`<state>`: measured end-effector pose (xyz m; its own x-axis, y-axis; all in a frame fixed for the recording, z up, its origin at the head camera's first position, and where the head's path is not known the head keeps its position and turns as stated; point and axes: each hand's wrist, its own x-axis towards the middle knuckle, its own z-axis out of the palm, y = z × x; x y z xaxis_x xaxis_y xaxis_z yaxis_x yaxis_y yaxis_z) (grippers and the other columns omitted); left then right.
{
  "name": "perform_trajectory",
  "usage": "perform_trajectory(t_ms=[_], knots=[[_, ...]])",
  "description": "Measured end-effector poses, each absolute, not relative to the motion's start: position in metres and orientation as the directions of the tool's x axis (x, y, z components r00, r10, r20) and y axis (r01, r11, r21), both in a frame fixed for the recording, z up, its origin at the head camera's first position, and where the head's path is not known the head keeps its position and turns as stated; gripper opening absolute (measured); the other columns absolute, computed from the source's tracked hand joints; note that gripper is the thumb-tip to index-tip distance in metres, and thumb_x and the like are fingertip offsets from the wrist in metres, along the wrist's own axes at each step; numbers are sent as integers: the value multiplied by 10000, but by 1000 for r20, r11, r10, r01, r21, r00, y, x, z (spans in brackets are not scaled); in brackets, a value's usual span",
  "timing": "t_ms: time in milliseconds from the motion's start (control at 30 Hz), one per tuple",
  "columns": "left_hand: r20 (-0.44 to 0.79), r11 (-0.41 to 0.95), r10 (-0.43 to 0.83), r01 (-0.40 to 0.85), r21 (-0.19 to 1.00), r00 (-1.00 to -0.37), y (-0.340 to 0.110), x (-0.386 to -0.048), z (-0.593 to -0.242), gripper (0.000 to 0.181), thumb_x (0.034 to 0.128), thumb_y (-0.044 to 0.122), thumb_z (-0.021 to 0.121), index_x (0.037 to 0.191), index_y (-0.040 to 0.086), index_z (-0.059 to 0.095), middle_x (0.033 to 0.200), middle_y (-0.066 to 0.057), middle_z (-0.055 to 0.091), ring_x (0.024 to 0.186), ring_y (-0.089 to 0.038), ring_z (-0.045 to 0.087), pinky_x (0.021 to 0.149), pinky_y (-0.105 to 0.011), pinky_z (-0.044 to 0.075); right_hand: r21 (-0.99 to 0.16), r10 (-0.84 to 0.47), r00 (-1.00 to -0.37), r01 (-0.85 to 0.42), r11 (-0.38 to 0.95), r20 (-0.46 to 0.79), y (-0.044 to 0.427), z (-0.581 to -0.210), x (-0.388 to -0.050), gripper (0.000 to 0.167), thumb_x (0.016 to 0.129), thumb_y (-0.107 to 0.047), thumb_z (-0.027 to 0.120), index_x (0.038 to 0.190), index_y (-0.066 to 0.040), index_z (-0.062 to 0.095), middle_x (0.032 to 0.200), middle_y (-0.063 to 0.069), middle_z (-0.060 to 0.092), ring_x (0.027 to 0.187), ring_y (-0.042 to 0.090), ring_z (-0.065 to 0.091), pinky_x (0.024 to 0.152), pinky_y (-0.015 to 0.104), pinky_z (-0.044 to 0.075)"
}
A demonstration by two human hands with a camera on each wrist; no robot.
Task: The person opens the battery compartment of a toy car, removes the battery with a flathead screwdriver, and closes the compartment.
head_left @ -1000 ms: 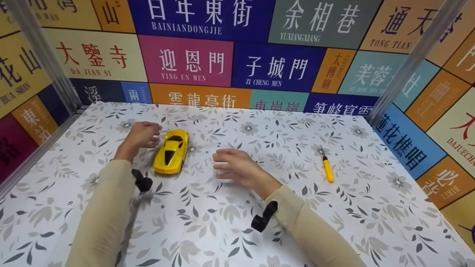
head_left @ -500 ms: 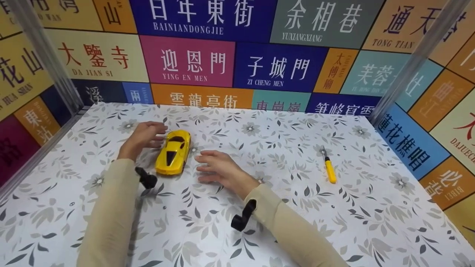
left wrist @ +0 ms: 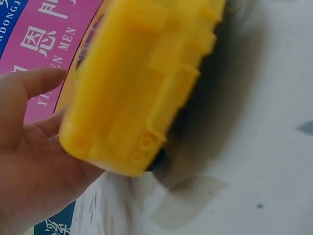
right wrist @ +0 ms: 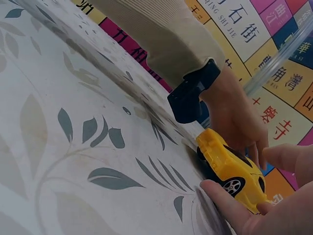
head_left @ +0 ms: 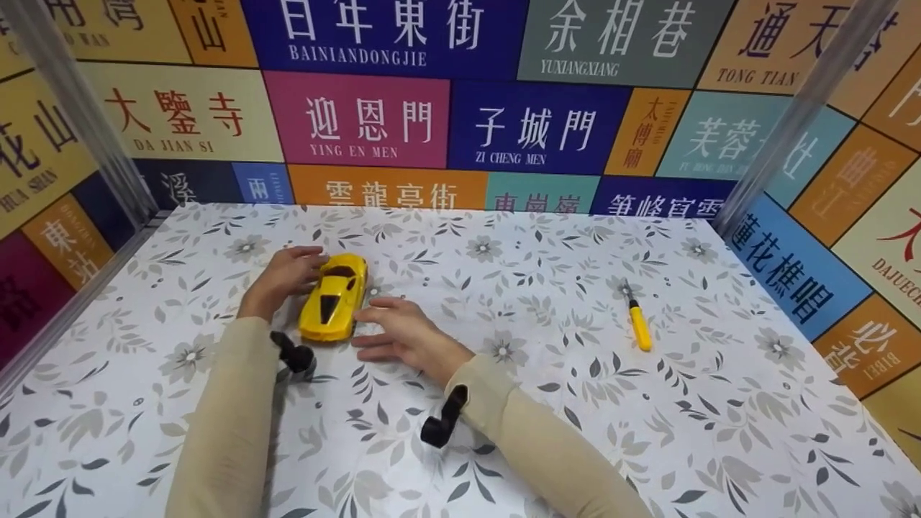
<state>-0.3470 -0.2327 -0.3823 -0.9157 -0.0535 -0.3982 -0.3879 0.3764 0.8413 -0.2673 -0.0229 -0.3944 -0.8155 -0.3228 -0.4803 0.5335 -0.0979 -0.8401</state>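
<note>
A yellow toy sports car (head_left: 333, 302) with dark windows stands on the flowered tabletop, left of the middle. My left hand (head_left: 282, 277) lies along its left side, fingers loosely bent toward the body. On the other side, my right hand (head_left: 411, 337) reaches in with spread fingers, its fingertips close to the car's right rear. In the right wrist view, the right hand (right wrist: 281, 208) is beside a wheel of the car (right wrist: 227, 164). The left wrist view shows the car's rear (left wrist: 122, 88) near the left palm (left wrist: 41, 166). Whether fingertips touch the car, I cannot tell.
A yellow-handled screwdriver (head_left: 638, 325) with a dark shaft lies on the right part of the table (head_left: 561, 288). Panels with printed signs (head_left: 360, 122) stand behind and at both sides, with clear posts (head_left: 784, 108) at the corners. Black cameras (head_left: 442, 417) hang from both wrists.
My right hand has moved left, from well apart to close beside the toy car. The left hand has shifted slightly nearer to it. Car and screwdriver stay in place.
</note>
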Motion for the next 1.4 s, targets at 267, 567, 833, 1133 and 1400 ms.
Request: perform_trajectory(t_ms=[267,567,833,1133,1400], knots=[[-346,450,-32,-322,833,-938,-232,-349,-389,553,1071,303,410,1577,114,296,1576,-158,414,1414,-303,460,1177,-450,427,-835,-282,-828,534,-132,-485,-34,-396,-271,660,846,-33,764,1437,-123,486,1125,166,706,924,341,737,779,439,647],[-383,495,-32,-347,796,-923,-231,-350,-390,512,1079,299,414,1553,117,350,1580,-153,410,1409,-307,450,1205,-455,390,-860,-249,-854,495,-121,-457,-41,-401,-272,627,826,72,731,1403,-86,541,1123,135,709,860,291,747,728,383,651],[-404,508,-22,-358,783,-914,-231,-349,-387,529,1060,276,456,1559,142,343,1576,-149,414,1388,-308,457,1204,-462,390,-877,-226,-867,472,-86,-444,-42,-401,-273,595,823,100,713,1375,-88,592,1126,119,714,855,240,745,715,323,646],[-381,463,-92,-378,802,-920,-225,-345,-382,531,1045,253,488,1545,115,373,1515,-153,479,1191,-245,528,1029,-342,513,-899,-242,-872,437,9,-426,-32,-394,-268,627,820,57,714,1401,-136,580,1125,99,719,754,170,676,711,284,630],[-384,316,-142,-410,856,-912,-218,-334,-370,590,1045,230,503,1574,87,286,1550,-165,444,1344,-272,536,1094,-363,511,-905,-268,-872,425,5,-411,-20,-384,-261,656,826,47,708,1422,-185,563,1165,82,699,767,173,668,735,299,629]])
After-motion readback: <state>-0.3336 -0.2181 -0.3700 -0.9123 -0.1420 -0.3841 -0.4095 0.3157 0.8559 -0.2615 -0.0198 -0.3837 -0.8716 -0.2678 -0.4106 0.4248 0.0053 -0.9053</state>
